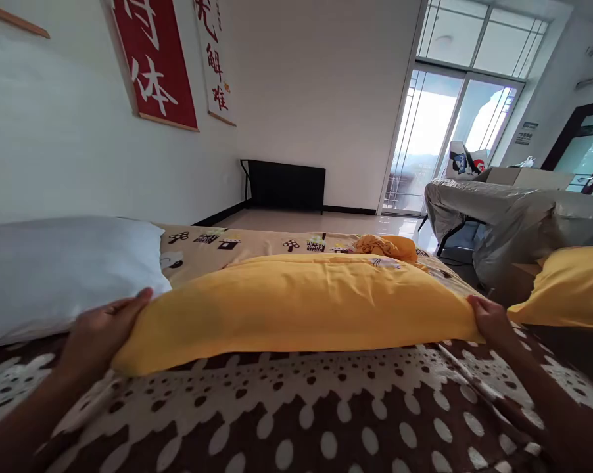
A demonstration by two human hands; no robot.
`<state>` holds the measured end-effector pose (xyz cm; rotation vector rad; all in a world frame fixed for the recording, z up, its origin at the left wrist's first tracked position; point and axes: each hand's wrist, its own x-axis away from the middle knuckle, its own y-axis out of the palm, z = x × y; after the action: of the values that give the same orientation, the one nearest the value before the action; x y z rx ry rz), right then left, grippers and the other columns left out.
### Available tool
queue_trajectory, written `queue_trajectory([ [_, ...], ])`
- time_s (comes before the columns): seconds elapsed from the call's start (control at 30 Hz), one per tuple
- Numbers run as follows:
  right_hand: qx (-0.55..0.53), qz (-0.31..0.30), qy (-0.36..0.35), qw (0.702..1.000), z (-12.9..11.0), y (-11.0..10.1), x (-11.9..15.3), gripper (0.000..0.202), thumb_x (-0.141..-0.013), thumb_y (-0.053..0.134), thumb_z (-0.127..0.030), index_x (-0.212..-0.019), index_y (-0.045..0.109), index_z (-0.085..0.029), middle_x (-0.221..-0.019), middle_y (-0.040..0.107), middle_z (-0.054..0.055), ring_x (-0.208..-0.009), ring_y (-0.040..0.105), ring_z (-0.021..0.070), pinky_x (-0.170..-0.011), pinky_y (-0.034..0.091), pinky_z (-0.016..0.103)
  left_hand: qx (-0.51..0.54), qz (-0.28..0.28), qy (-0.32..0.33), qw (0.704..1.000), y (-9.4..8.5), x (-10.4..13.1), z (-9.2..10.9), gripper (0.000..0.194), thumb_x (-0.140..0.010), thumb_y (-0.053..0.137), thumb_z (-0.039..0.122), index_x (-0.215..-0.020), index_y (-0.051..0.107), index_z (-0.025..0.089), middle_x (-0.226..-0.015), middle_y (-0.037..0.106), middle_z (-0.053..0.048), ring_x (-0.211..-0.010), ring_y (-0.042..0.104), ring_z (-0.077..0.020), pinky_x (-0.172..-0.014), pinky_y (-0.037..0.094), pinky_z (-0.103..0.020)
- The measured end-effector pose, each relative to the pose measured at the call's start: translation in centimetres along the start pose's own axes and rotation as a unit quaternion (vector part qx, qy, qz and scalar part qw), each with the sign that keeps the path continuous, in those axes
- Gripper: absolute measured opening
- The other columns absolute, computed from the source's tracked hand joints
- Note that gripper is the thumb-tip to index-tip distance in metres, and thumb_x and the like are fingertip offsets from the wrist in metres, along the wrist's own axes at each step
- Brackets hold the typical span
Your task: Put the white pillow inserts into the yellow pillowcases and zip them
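Brown-and-white blanket up front, and over it left hand and right hand each grip an end of a yellow pillow! Level ends, even pull should keep it smooth; orange cloth lies beyond.

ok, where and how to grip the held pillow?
Best at its two short ends, coming in from left and right, where the left hand and right hand have it now. The held pillow is long, looks soft and stretches crosswise in front of the person, so a single mid-grip would probably let the ends sag.
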<state>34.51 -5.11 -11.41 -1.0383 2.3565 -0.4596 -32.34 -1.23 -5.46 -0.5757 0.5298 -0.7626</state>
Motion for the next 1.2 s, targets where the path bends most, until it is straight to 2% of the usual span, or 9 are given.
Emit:
queue_trajectory([
  [0.1,0.068,-0.058,-0.056,0.994,-0.4,-2.6,-0.8,0.048,-0.068,0.045,-0.059,-0.075,0.067,-0.017,-0.076,0.07,0.006,-0.075,0.061,0.0263,-0.063,0.045,0.032,-0.07,-0.09,-0.025,0.993,-1.9,-2.3,-0.4,0.045,-0.056,0.047,0.063,-0.074,0.062,0.024,-0.064,0.068,0.005,-0.079,0.062,-0.0231,-0.06,0.044,-0.024],
  [0.17,0.14,-0.139,-0.074,0.978,-0.5,-3.6,-1.2,0.046,-0.068,0.046,-0.061,-0.071,0.065,-0.019,-0.073,0.07,0.007,-0.072,0.063,0.0265,-0.063,0.046,0.033,-0.185,-0.152,0.029,0.97,-2.5,-3.3,-0.9,0.041,-0.06,0.039,0.063,-0.064,0.054,0.025,-0.055,0.062,0.005,-0.071,0.061,-0.0225,-0.061,0.043,-0.026],
  [0.27,0.259,-0.171,-0.093,0.946,-2.6,-2.3,-0.6,0.039,-0.072,0.044,-0.052,-0.08,0.065,-0.02,-0.073,0.07,0.009,-0.068,0.063,0.0265,-0.064,0.046,0.036,-0.248,-0.128,0.119,0.953,-1.4,-2.0,0.3,0.044,-0.069,0.029,0.061,-0.08,0.054,0.026,-0.077,0.069,0.002,-0.08,0.063,-0.0236,-0.071,0.046,-0.029],
  [0.37,0.256,-0.156,-0.209,0.931,-8.9,2.5,1.8,0.042,-0.082,0.038,-0.041,-0.11,0.06,-0.019,-0.107,0.067,0.013,-0.093,0.064,0.0263,-0.08,0.046,0.038,-0.182,-0.176,0.241,0.937,2.3,2.4,5.2,0.068,-0.077,0.027,0.06,-0.129,0.042,0.02,-0.135,0.052,-0.006,-0.115,0.054,-0.0246,-0.094,0.041,-0.033],
  [0.53,0.2,-0.22,-0.43,0.852,-21.5,13.0,7.0,0.044,-0.092,0.032,-0.035,-0.131,0.045,-0.017,-0.138,0.048,0.011,-0.126,0.044,0.0229,-0.101,0.034,0.039,-0.218,-0.303,0.411,0.832,10.5,9.6,16.4,0.059,-0.09,0.019,0.045,-0.138,0.039,0.017,-0.146,0.038,-0.007,-0.135,0.033,-0.0228,-0.108,0.028,-0.041],
  [0.63,0.19,-0.266,-0.43,0.842,-23.8,17.3,7.1,0.038,-0.093,0.03,-0.027,-0.124,0.051,-0.019,-0.132,0.054,0.008,-0.121,0.049,0.0192,-0.099,0.035,0.037,-0.205,-0.311,0.456,0.809,14.1,9.7,19.3,0.053,-0.091,0.021,0.035,-0.137,0.041,0.017,-0.144,0.042,-0.007,-0.131,0.039,-0.0197,-0.107,0.03,-0.037],
  [0.77,0.216,-0.268,-0.339,0.876,-19.5,18.4,3.6,0.042,-0.094,0.03,-0.036,-0.126,0.052,-0.02,-0.139,0.048,0.007,-0.129,0.041,0.0191,-0.106,0.029,0.039,-0.199,-0.3,0.444,0.821,15.3,5.5,15.9,0.06,-0.091,0.019,0.046,-0.141,0.036,0.018,-0.149,0.031,-0.004,-0.139,0.026,-0.0191,-0.113,0.019,-0.039],
  [1.03,0.177,-0.169,-0.22,0.944,-8.1,12.8,-2.4,0.052,-0.091,0.032,-0.044,-0.132,0.05,-0.017,-0.14,0.046,0.005,-0.131,0.04,0.0191,-0.11,0.028,0.034,-0.162,-0.22,0.268,0.924,12.0,-3.0,3.4,0.072,-0.087,0.016,0.055,-0.142,0.034,0.012,-0.149,0.031,-0.007,-0.138,0.027,-0.0211,-0.115,0.019,-0.036],
  [1.2,0.195,-0.186,-0.189,0.944,-8.0,11.5,-3.3,0.05,-0.091,0.031,-0.044,-0.13,0.052,-0.02,-0.132,0.055,0.006,-0.119,0.052,0.0228,-0.101,0.038,0.037,-0.252,-0.182,0.296,0.903,9.7,-2.2,3.9,0.065,-0.088,0.017,0.047,-0.132,0.049,0.011,-0.133,0.054,-0.013,-0.12,0.051,-0.03,-0.103,0.037,-0.043],
])
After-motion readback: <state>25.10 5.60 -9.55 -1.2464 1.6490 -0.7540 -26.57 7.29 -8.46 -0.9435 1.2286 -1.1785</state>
